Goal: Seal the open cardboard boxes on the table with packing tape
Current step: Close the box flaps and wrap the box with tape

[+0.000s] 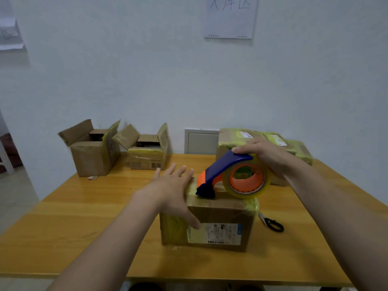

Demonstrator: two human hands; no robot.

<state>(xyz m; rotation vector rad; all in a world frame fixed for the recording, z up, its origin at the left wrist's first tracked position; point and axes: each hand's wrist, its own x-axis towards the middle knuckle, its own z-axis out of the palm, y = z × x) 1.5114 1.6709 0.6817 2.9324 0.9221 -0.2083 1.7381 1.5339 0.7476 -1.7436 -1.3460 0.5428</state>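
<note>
So the box point(210, 223) being worked on sits in the lower middle of the frame, near the front edge of the worktop point(84, 206), label facing the camera. The left hand point(174, 190) lies flat on its top left edge, fingers straight and spread, thumb down the front. My guess is it's pinning the flaps and keeping the box from sliding while the tape gets pulled across.

The right hand point(262, 154) is wrapped over the top of the tape dispenser point(231, 175), fingers curled around the blue handle. The dispenser's nose is down on the box top, roughly at the seam, which looks like the right angle for laying a strip.

Scissors point(271, 223) lie just right of the box, handy for cutting I'd say. Two open boxes point(92, 148) wait at the far left corner, flaps up, so they look like the next ones in line. The taped boxes point(273, 139) are stacked at the far right behind the right hand, looks like the done pile.

The worktop is orange-ish wood, pushed against a plain pale wall point(147, 70). There's a paper sheet point(231, 17) with handwriting top centre, and a white panel point(201, 141) low on the wall.
</note>
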